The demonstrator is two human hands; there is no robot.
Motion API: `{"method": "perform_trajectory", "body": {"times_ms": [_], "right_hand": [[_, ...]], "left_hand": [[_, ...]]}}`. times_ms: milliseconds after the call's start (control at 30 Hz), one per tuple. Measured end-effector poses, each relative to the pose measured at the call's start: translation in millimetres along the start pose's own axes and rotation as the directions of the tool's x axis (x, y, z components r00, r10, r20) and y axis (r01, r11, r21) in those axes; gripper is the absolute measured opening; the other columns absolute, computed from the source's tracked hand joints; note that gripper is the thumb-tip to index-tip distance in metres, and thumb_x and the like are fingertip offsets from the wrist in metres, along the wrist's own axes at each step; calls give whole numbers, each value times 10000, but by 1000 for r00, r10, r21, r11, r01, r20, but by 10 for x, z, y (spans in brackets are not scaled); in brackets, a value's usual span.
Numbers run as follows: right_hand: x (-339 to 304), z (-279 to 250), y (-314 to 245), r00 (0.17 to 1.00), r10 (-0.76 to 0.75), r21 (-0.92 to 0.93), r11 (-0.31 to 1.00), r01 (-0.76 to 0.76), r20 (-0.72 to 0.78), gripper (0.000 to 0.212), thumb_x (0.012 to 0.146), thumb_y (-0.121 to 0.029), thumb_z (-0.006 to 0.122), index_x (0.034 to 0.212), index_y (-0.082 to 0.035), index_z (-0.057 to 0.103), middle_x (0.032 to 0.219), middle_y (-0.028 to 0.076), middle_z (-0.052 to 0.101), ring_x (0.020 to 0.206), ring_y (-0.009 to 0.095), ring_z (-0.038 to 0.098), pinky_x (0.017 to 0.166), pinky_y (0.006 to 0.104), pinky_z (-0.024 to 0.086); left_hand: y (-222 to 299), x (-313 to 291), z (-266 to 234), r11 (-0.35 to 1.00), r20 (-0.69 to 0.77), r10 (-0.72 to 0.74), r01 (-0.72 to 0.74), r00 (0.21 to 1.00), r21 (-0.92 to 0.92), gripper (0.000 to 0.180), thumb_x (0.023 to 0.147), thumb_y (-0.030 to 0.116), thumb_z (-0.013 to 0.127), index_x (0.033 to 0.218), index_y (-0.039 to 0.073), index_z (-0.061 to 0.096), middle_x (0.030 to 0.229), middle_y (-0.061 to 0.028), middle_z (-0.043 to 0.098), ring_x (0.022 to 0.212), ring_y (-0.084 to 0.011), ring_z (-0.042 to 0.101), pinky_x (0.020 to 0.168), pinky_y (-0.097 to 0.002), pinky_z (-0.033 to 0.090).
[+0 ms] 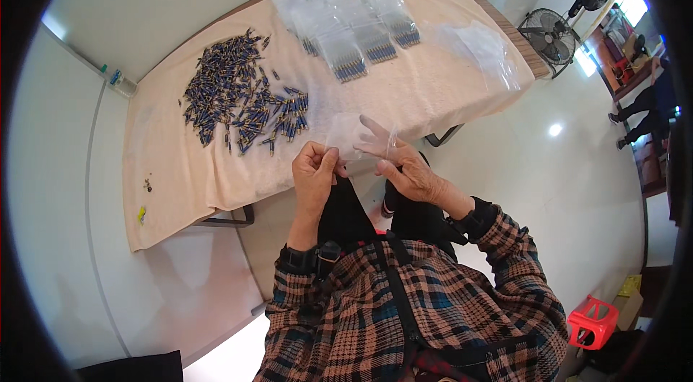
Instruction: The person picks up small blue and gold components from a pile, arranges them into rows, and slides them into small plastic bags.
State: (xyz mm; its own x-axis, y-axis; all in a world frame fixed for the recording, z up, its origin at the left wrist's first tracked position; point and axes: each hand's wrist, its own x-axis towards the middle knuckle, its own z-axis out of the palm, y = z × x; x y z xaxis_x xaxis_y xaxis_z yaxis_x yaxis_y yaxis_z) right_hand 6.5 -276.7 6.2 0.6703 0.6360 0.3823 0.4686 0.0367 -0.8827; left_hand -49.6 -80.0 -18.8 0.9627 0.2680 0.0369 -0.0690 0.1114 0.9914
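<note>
Close to my lap, at the table's front edge, a clear plastic bag is stretched between my hands. My left hand is closed, pinching the bag's edge between thumb and fingers. The fingers of my right hand are spread, and some show through the clear film, so they seem to be inside the bag or behind it. Just beyond lies a big loose pile of short dark-blue and brass-coloured cylindrical pieces. Farther back are several filled clear bags, each with a row of such pieces along its near end.
A cream cloth covers the table. Flat clear bags lie at its right end. A small yellow item sits at the left corner, with a plastic bottle behind. A black fan, a red stool and another person are at right.
</note>
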Motion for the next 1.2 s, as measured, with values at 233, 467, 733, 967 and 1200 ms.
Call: {"method": "perform_trajectory", "body": {"times_ms": [233,467,733,967,1200], "right_hand": [[5,-112,59,995,98,-61,993,-99,-33,270,945,-119,459,1076,-49,685,1397,137,480,1242,230,491,1022,352,380],[58,-148,82,996,54,-1,999,-54,65,179,906,-76,547,951,0,703,1185,130,644,1084,217,596,945,333,429],[294,-345,324,972,117,11,993,-117,-206,160,871,-80,599,874,46,696,825,87,701,818,130,653,783,262,504],[298,-396,445,947,243,166,964,-210,-212,150,889,-77,597,919,30,697,869,106,686,868,151,631,803,297,500],[343,-429,442,965,100,-90,988,-125,-243,120,866,-69,620,890,-1,717,849,94,692,899,166,608,812,308,491]], "left_hand": [[74,24,100,998,-5,-38,38,999,-40,148,928,172,608,850,60,552,702,-21,613,557,-82,555,481,-205,409],[-60,233,-16,947,21,-150,150,988,-285,128,908,172,640,859,68,583,672,32,553,509,-65,463,470,-214,384],[57,511,38,989,-44,-35,28,998,-144,119,892,171,658,870,62,615,649,41,532,494,-41,446,447,-200,357],[-10,685,121,994,-74,-12,4,997,-113,152,920,179,613,853,42,614,611,39,537,477,-32,462,421,-192,355],[18,846,95,993,-96,101,-95,990,64,182,909,159,607,821,4,641,635,30,564,527,-34,492,475,-198,388]]}}
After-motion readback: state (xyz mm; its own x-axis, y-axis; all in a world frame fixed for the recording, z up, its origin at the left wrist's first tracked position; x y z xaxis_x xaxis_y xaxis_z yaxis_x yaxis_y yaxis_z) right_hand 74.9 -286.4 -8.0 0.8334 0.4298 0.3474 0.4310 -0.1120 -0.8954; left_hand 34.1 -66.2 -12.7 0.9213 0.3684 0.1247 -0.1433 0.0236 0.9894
